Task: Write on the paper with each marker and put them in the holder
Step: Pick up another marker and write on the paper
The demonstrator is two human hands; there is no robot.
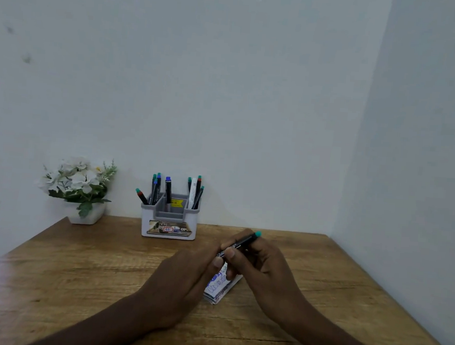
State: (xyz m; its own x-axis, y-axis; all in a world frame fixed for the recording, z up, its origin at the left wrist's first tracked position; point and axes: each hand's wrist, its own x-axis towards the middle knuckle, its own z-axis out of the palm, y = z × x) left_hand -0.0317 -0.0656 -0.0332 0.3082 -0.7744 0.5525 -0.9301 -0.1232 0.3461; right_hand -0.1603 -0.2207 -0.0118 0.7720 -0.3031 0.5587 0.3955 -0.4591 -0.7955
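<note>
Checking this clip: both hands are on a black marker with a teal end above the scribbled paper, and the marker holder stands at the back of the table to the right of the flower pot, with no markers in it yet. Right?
Not quite. The head view shows the holder already has several markers standing in it. The rest holds: the left hand and right hand hold the black marker above the paper, right of the flower pot.

Black marker [239, 244] with teal end, tilted toward 2 o'clock above scribbled paper [219, 286]; holder [169, 223] at 12, full of markers.
</note>
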